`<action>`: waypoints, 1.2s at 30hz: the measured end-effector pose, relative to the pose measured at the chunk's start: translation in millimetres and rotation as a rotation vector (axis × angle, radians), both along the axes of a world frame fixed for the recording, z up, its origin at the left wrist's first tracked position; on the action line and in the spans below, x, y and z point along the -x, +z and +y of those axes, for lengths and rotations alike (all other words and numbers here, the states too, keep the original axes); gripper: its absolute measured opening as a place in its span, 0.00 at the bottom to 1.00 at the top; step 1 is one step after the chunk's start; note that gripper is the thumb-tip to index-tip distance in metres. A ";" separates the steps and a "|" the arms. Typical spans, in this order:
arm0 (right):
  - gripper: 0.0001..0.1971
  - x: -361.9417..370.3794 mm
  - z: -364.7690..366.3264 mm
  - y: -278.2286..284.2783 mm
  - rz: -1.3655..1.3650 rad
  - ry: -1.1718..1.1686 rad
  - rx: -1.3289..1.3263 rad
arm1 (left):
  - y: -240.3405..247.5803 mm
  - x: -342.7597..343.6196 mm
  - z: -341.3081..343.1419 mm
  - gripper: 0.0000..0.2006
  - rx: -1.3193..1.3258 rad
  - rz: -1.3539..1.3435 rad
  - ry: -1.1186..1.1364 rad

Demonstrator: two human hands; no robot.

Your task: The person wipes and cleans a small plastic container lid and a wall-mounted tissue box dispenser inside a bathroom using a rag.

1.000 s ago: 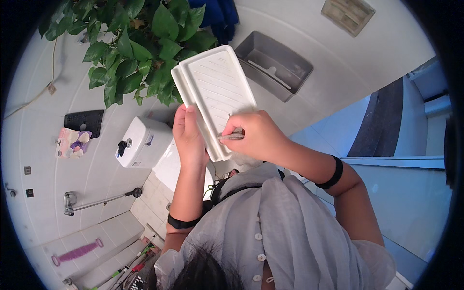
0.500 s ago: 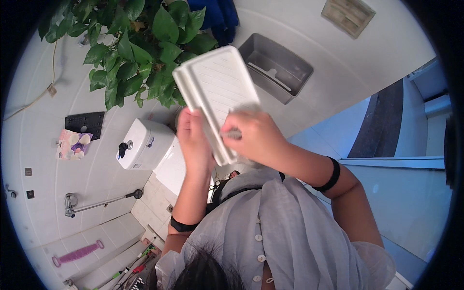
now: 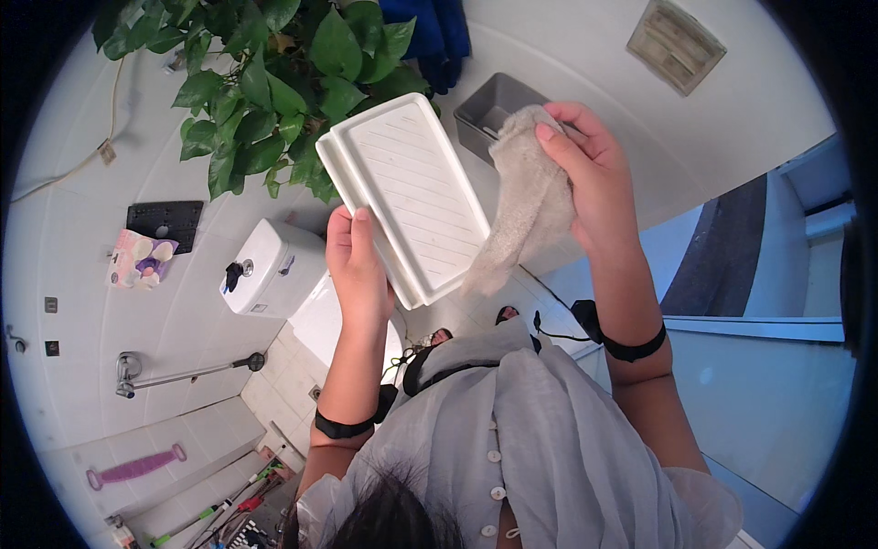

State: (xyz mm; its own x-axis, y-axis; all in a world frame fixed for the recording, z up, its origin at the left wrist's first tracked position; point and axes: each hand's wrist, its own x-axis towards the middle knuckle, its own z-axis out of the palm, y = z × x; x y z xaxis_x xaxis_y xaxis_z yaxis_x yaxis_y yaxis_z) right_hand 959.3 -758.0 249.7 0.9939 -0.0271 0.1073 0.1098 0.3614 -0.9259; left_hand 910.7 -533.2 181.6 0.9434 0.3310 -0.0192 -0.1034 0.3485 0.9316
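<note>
A white rectangular tray with slanted ridges and a narrow channel along one long side is held up in front of me. My left hand grips its lower left edge, the thumb on the rim and the other fingers partly behind it. To the right of the tray, my right hand pinches a greyish-beige cloth by its upper end. The cloth hangs down loosely, its lower tip close to the tray's right corner; whether they touch I cannot tell.
A grey plastic wall caddy sits behind the cloth, partly hidden. Leafy green vines hang at the upper left, beside a blue cloth item. A white toilet stands left of my left arm. A blue-lit glossy surface lies at the right.
My right hand has moved off the tray, up and to the right, and the cloth that was bunched in it now hangs open. The tray stays in my left hand, slightly shifted.
</note>
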 end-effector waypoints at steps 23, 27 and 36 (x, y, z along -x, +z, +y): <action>0.11 61.9 34.5 -68.6 -0.984 0.270 1.055 | 15.2 0.3 15.3 0.11 -0.112 0.115 -0.063; 0.11 60.3 31.1 -64.9 -1.012 0.251 1.041 | 16.7 -3.3 14.5 0.11 -0.130 0.045 -0.056; 0.15 66.7 50.2 -53.8 -0.983 0.201 1.165 | 11.2 -2.5 18.8 0.13 -0.101 0.064 -0.096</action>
State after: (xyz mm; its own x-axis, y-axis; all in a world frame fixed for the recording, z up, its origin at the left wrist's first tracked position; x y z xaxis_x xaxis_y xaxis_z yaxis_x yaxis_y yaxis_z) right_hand 892.6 -707.8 195.9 0.4968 0.6563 0.5679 0.8669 -0.4060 -0.2891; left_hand 913.1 -514.4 192.8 0.9688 0.2422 -0.0516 -0.0132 0.2586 0.9659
